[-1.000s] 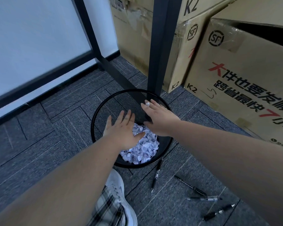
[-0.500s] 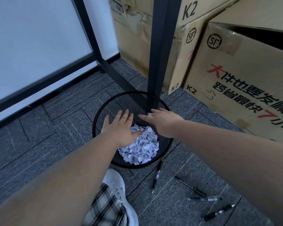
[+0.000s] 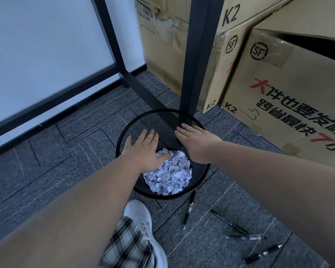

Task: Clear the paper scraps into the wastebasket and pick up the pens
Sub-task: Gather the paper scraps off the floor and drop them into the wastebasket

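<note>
Since a moment ago, right hand (image 3: 198, 145) turned palm-down and flattened, left hand (image 3: 146, 149) barely shifted. Both held over the black mesh wastebasket (image 3: 201, 176), fingers straight and released, grasping nothing. Paper scraps (image 3: 169, 176) heaped inside the basket. Four pens (image 3: 190, 209) scattered on the grey carpet (image 3: 75, 147) just beside it, near a white shoe (image 3: 141, 219). Cardboard boxes (image 3: 278, 89) behind

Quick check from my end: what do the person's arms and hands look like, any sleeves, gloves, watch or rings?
Both forearms are bare as far as the frame shows: no sleeves, gloves or watch. The left hand and right hand show no rings or markings. Lower down, a black-and-white plaid garment and a white mesh sneaker are worn.
</note>
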